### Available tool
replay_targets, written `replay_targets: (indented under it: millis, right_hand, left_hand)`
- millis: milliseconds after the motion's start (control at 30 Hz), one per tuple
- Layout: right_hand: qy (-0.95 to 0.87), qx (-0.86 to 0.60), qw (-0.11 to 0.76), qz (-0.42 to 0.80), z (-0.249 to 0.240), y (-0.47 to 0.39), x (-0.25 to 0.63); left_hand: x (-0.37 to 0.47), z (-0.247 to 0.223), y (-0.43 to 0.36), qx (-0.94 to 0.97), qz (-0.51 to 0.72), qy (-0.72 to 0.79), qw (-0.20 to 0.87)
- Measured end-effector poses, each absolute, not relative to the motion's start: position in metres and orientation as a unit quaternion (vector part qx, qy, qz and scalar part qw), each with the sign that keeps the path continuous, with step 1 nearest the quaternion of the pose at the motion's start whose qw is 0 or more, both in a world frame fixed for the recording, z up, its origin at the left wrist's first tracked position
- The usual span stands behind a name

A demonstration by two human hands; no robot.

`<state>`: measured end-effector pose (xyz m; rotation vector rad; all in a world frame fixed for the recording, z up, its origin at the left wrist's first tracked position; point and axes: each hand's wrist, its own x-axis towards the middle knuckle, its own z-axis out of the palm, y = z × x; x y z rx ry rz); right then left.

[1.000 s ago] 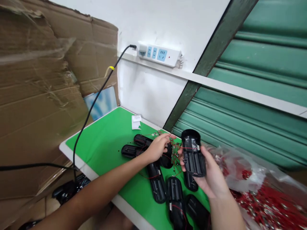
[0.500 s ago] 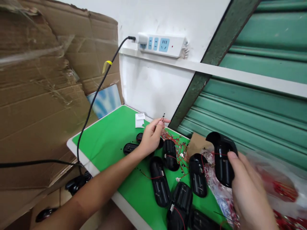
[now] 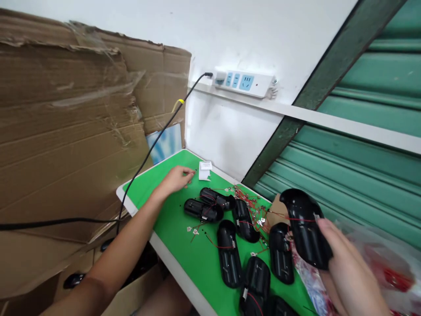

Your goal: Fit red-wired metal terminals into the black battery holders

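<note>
Left hand (image 3: 178, 178) now left of illegible label (image 3: 204, 171)

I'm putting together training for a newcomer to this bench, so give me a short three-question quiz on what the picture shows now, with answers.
1. Which of the person's hands holds a black shell up above the green tabletop?

2. True or false: the power strip lies on the green tabletop.

3. What colour is the thin wire running across the held shell?
a) blue
b) red
c) yellow

Key
1. The right hand.
2. False: it is up against the white wall, higher than the tabletop.
3. b) red.
</note>
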<state>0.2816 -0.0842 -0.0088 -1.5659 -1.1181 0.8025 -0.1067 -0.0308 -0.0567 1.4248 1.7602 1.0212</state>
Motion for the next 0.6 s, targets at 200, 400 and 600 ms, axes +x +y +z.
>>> replay_targets:
  millis: [200, 400, 600]
  right_hand:
    - [-0.365, -0.684, 0.464, 0.429, 0.0, -0.132, 0.285]
    - [-0.374, -0.734, 0.357, 0.441, -0.022, -0.182, 0.308]
    - [-0.378, -0.791, 0.425, 0.225, -0.039, -0.209, 0.311]
  left_hand:
    - [-0.102, -0.064, -0.053, 0.564, 0.393, 0.686, 0.239]
    - [-0.033, -0.04, -0.128, 0.739, 0.423, 0.471, 0.233]
    - [0.058, -0.091, -0.182, 0.92, 0.274, 0.205, 0.191]
